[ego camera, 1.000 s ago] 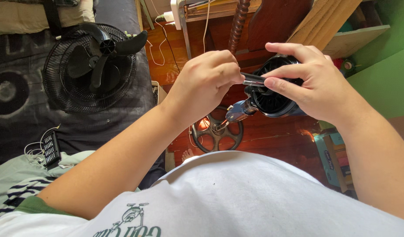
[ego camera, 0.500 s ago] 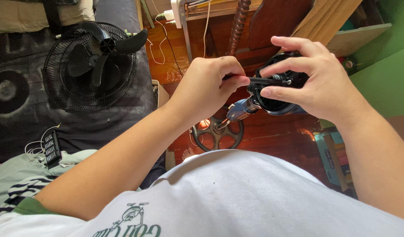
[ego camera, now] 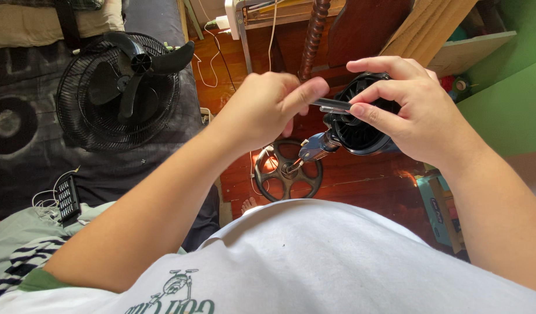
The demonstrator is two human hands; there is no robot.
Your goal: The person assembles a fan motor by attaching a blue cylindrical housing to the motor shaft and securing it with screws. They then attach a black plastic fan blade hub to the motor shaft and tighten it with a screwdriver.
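Fan motor housing (ego camera: 361,131), black and round with ribbed vents, sits in my right hand (ego camera: 416,113), raised above the wooden floor (ego camera: 361,180) and level with the carved wooden post (ego camera: 313,35). The right hand is wrapped around the housing from the far side, and its index finger and thumb steady a thin metal shaft (ego camera: 332,105) that projects from the housing centre. My left hand (ego camera: 268,107), just left of the housing, is closed in a loose fist with the thumb and forefinger pinched on the free end of that shaft. A chromed neck piece (ego camera: 316,148) hangs from the lower left of the housing.

Step in hand, by my judgement: working on the shaft at the housing front, either turning it or freeing a small part from it. I cannot tell whether a separate tool or fastener is between the fingers. The next move calls for a firm hold by the right hand while the left hand applies fine turning or pulling along the shaft axis.

Well left of the housing, a black fan guard with blades (ego camera: 119,87) lies on the dark bed cover (ego camera: 23,163). Below right of the housing, teal boxes (ego camera: 439,209) stand on the floor; their printing is too small to read. Below the housing lies a spoked iron wheel (ego camera: 288,171).
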